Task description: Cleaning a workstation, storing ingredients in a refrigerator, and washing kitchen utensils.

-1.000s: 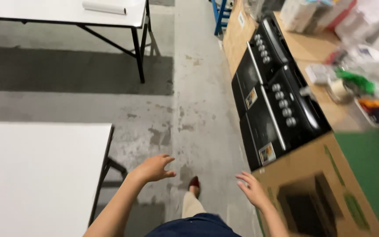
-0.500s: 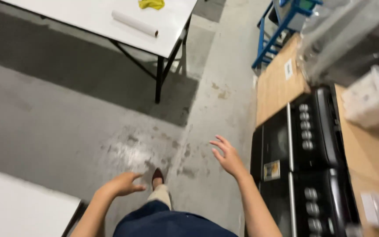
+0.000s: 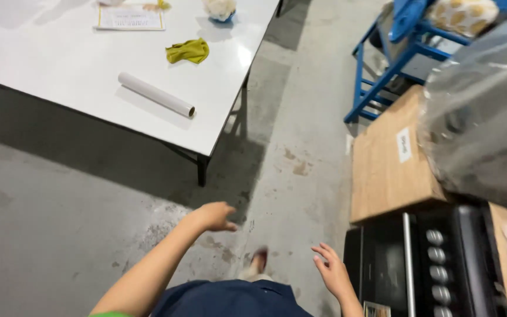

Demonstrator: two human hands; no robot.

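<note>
Curling loosely, the left hand [image 3: 215, 215] holds nothing above the grey floor [image 3: 60, 223]. To its right, the right hand [image 3: 331, 271] spreads its fingers [image 3: 322, 253] wide, empty, just beside the black stove [image 3: 423, 264]. Far left, a white table [image 3: 48, 76] bears a paper roll [image 3: 156, 94] and a yellow cloth [image 3: 188, 51].

— What did the hands have in them?

— Nothing. The left hand [image 3: 215, 216] hung over the grey concrete floor [image 3: 60, 235], fingers curled loosely, palm down. The right hand [image 3: 331, 273] was open, fingers spread, palm turned inward.

— What lay closest to each?

— The right hand was just beside the black oven [image 3: 423, 270], near its glass door but apart from it. The left hand was near the corner leg of the white table [image 3: 66, 64], not touching. A white paper roll [image 3: 156, 94] lay flat on that table, slanted.
</note>
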